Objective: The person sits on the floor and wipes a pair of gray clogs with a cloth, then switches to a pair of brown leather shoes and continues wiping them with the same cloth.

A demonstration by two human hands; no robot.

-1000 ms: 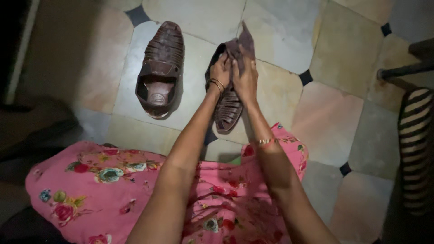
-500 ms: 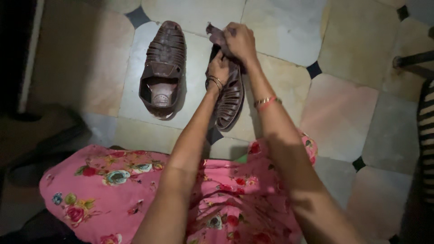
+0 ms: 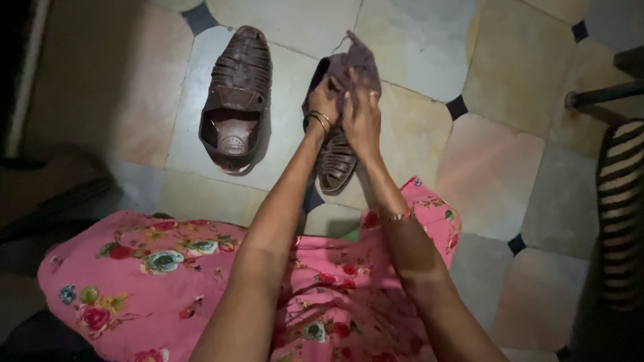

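1. The left hand (image 3: 325,100) gripped the upper part of a dark brown woven leather sandal (image 3: 335,157), fingers curled over its heel end; gold bangles sat on that wrist.
2. The right hand (image 3: 363,117) was clenched around a crumpled brownish-purple cloth (image 3: 359,62), pressing it against the same sandal, just beside the left hand.
3. That sandal stood tilted on the pale stone tile floor (image 3: 416,40), its toe end resting on the floor nearest the person.
4. A second matching brown woven sandal (image 3: 236,97) lay flat on the floor, apart, to the left of the held one.
5. A pink floral garment (image 3: 154,268) covered the person's lap at the bottom.
6. A striped black-and-white fabric (image 3: 620,208) showed at the right edge.
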